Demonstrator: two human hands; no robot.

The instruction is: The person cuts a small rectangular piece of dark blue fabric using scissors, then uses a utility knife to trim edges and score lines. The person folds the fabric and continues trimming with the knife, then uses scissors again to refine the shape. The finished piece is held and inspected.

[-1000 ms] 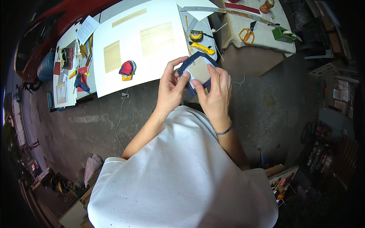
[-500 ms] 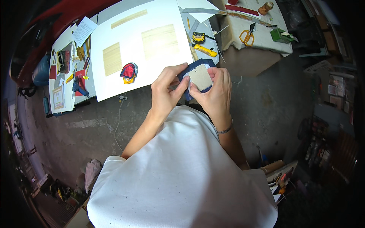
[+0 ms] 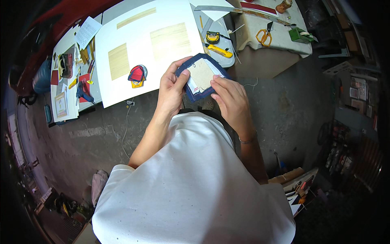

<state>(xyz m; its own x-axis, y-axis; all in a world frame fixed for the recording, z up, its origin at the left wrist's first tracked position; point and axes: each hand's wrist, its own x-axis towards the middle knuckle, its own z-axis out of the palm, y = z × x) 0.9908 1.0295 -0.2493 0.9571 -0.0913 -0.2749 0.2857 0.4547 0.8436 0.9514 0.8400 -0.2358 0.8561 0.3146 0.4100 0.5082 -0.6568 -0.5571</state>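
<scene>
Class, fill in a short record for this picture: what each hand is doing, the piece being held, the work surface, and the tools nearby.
left hand: grips the patch's left edge, thumb on top
right hand: holds the patch's lower right edge
patch: dark blue border, beige middle, held above the floor
board: white, bears wood pieces and a red badge
tools: yellow knife, tape measure, orange scissors

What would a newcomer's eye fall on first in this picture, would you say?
First, the navy-edged fabric patch at the centre, held between the left hand and the right hand above the grey floor. Next, the big white board behind it, with a red and yellow badge near its lower edge. Orange-handled scissors lie on the cloth-covered table at the upper right.
</scene>
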